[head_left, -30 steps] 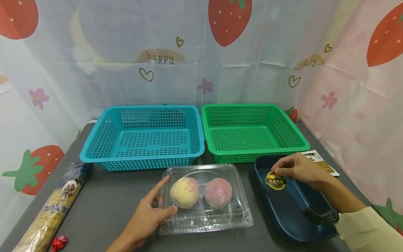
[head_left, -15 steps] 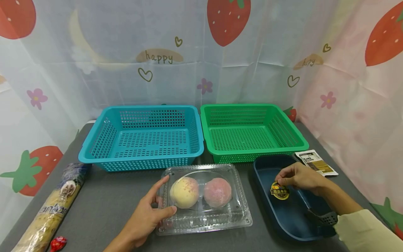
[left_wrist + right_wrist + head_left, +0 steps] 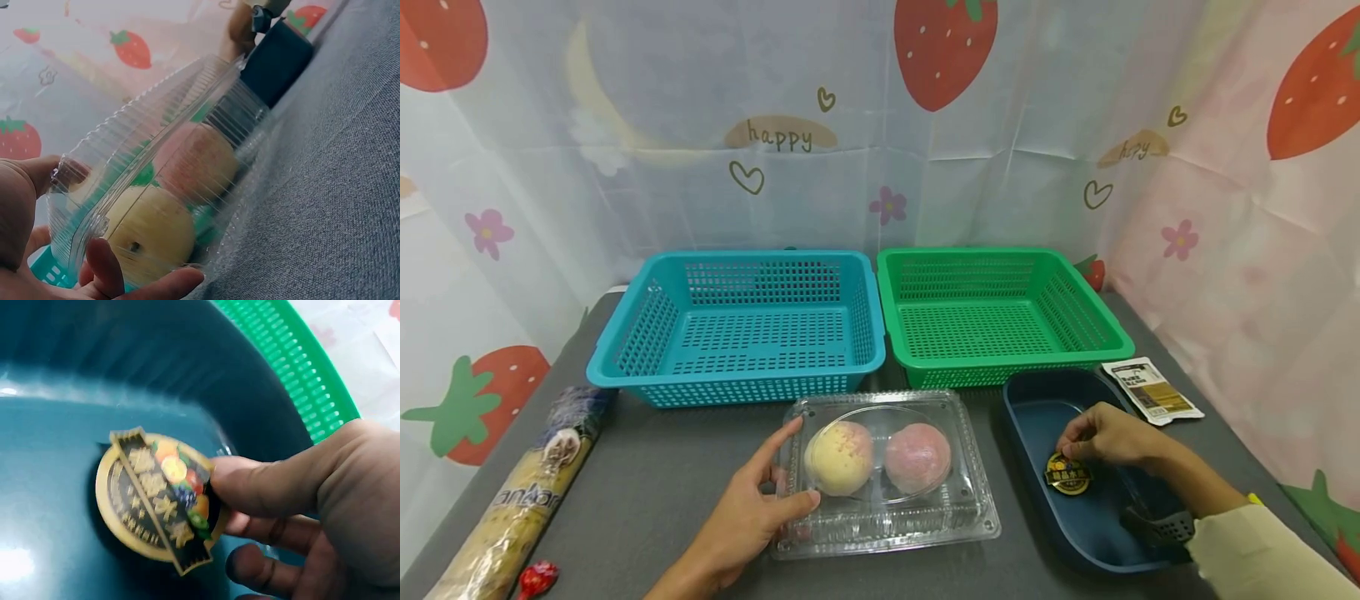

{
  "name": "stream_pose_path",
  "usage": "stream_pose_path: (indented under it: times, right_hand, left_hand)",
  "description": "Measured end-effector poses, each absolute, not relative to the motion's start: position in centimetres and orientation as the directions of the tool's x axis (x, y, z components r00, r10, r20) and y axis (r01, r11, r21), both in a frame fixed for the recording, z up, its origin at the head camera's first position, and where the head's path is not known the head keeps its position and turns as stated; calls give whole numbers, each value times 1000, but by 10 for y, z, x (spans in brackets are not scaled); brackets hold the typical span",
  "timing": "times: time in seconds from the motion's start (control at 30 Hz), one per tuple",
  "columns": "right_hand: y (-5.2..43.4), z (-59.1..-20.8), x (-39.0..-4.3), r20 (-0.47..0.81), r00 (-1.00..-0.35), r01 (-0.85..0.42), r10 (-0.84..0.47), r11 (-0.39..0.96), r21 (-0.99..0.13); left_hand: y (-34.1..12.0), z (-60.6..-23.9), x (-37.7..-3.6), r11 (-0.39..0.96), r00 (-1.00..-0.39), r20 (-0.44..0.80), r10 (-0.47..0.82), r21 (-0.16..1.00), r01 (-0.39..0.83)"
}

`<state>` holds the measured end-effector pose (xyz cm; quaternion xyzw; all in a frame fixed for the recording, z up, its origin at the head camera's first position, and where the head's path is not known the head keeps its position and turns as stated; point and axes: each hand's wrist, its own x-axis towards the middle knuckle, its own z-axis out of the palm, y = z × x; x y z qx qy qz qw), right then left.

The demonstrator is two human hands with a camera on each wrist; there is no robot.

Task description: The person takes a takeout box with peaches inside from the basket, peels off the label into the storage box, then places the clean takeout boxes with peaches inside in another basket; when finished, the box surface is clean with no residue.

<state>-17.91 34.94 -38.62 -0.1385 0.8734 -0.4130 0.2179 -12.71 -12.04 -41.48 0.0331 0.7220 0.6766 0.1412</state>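
My left hand [image 3: 741, 517] holds the left side of a clear plastic clamshell box [image 3: 910, 523], thumb over the lid. Inside sit two peaches, one yellowish [image 3: 839, 458] and one pink [image 3: 917, 457]. From the left wrist, fingers [image 3: 103, 265] show wrapped about the box's near corner. Over on the right, my right hand [image 3: 1112, 437] pinches the edge of a round black-and-gold fruit label [image 3: 156, 500] between thumb and fingers. The label is low inside a dark blue tray [image 3: 1093, 533], its printed face up. A black wrist strap [image 3: 1157, 527] hangs below that wrist.
A blue basket [image 3: 737, 382] and a green basket [image 3: 1015, 362] stand side by side at the back. Near the right edge lies a small sachet [image 3: 1153, 390]. Along the left are a long wrapped bread pack [image 3: 512, 500] and a red-wrapped lollipop [image 3: 538, 577].
The right hand has come nearer and lower over the tray with the label, uncovering more of the sachet. The left hand and the box have stayed put.
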Motion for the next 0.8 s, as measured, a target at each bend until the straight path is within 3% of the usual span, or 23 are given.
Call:
stream_pose_path:
  times: [0.37, 0.8]
  right_hand:
    - [348, -390, -178, -211, -887, -166, -411, 709, -685]
    - [346, -356, -180, -107, -929, -210, -355, 741, -637]
  left_hand:
    - [-123, -416, -128, 51, -945, -150, 292, 989, -141]
    - [-122, -418, -127, 30, -947, -140, 289, 990, -138]
